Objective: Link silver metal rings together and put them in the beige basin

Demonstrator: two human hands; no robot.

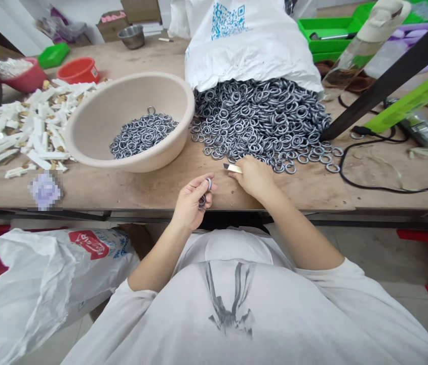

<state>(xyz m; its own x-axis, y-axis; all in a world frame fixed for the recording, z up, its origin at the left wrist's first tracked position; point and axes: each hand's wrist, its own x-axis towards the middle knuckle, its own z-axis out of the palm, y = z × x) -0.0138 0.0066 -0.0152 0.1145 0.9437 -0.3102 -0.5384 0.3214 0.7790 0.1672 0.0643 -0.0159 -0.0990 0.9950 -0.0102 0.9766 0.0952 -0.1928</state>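
we see the left hand (189,205) pinching a gray ring (209,183) at its fingertips near the front edge of the wooden table (153,187), with a second ring (202,201) lower in the same grasp, while the right hand (255,177), near it, closes around a short pale-handled tool (234,168) whose dark tip points left. we note that the heap of rings (267,119) spills from a white sack (251,56) directly beyond the right hand, and that a beige basin (122,99), containing a smaller batch of rings (143,134), stands beyond and leftward of the left hand.
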